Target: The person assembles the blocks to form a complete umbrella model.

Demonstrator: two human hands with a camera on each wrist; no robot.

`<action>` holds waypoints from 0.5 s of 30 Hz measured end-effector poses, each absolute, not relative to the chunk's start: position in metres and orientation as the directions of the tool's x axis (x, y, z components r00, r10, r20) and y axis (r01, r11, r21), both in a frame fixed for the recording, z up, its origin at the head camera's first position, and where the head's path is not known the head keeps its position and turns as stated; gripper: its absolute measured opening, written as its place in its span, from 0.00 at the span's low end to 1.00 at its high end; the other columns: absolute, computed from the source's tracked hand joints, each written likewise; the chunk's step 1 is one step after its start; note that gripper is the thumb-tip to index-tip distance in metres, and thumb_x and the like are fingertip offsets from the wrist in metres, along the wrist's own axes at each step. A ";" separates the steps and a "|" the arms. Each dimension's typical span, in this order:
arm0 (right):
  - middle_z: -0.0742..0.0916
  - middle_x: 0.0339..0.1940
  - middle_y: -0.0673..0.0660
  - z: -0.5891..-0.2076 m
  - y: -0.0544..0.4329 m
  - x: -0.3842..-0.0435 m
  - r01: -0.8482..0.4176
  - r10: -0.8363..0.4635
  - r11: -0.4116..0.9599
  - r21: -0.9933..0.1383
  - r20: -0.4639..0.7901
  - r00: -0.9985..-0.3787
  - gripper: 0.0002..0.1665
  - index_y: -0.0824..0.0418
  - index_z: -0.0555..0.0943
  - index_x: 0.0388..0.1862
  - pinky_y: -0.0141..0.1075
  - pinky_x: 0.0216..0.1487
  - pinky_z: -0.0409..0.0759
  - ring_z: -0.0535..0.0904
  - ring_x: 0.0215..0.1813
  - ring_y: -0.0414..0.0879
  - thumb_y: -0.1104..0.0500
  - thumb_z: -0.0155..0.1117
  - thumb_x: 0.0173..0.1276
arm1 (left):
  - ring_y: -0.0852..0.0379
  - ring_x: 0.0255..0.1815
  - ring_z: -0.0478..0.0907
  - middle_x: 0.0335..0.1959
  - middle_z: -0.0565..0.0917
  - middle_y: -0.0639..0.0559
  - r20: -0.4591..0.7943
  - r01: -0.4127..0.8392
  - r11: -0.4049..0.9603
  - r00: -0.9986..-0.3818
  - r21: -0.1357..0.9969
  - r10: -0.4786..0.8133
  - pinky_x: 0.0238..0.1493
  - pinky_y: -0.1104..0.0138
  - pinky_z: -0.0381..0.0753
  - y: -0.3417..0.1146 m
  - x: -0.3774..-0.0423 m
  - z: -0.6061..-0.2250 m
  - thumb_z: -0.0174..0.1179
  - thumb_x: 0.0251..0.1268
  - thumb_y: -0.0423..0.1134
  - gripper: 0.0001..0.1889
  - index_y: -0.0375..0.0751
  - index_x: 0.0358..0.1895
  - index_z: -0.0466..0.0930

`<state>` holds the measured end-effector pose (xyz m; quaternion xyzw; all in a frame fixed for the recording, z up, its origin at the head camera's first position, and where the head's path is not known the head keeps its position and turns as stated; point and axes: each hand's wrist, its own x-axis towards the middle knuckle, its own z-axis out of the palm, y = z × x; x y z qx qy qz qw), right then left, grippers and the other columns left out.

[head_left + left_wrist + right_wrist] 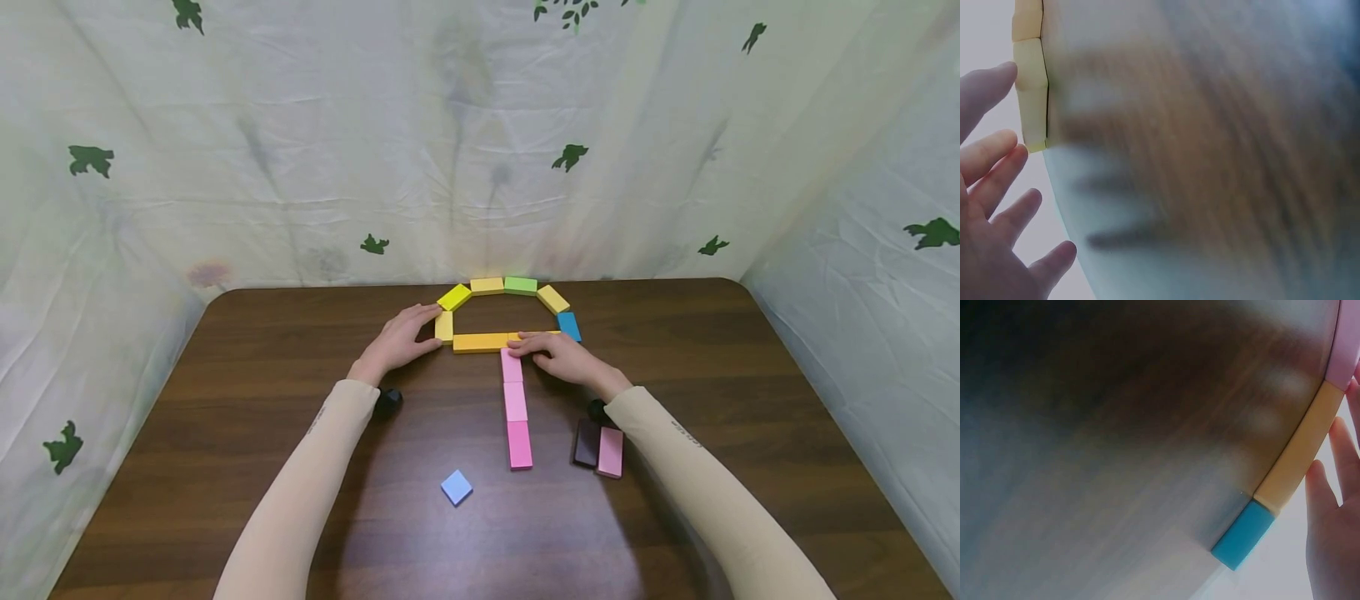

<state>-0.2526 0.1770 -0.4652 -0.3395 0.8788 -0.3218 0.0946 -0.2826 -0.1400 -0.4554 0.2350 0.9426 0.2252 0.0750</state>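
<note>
Flat coloured blocks form a ring at the table's far edge. My left hand (405,337) lies at its left side, fingers extended. Its fingertips reach the pale yellow block (444,327) and the bright yellow block (454,297); in the left wrist view they are beside a yellow block (1032,94). Along the ring's near side runs an orange block (480,343), end to end with another orange block (1300,447). My right hand (566,357) rests its fingers on that second one, partly covering it. Below, a column of pink blocks (514,402) points toward me.
A blue block (568,326), a green block (521,286) and more yellow blocks (553,299) complete the arc. A light blue square (457,487) lies nearer me. By my right forearm lie a black block (586,442) and a pink block (611,452). A curtain (450,167) hangs behind the table.
</note>
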 end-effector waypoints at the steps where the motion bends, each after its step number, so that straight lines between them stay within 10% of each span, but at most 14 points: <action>1: 0.80 0.61 0.53 -0.465 0.177 -0.253 -0.536 -0.657 0.563 -0.629 0.052 -0.752 0.24 0.62 0.80 0.59 0.45 0.65 0.65 0.66 0.69 0.48 0.73 0.51 0.66 | 0.41 0.73 0.51 0.71 0.62 0.39 -0.036 0.408 0.787 -0.879 0.462 0.476 0.67 0.44 0.51 -0.140 -0.283 -0.455 0.58 0.68 0.46 0.33 0.35 0.71 0.62; 15: 0.80 0.61 0.54 -0.466 0.176 -0.253 -0.536 -0.655 0.558 -0.633 0.060 -0.753 0.24 0.62 0.80 0.58 0.46 0.65 0.65 0.66 0.69 0.50 0.73 0.51 0.67 | 0.40 0.75 0.45 0.73 0.59 0.40 -0.075 0.408 0.798 -0.870 0.443 0.487 0.68 0.41 0.44 -0.135 -0.286 -0.452 0.56 0.69 0.50 0.36 0.36 0.73 0.57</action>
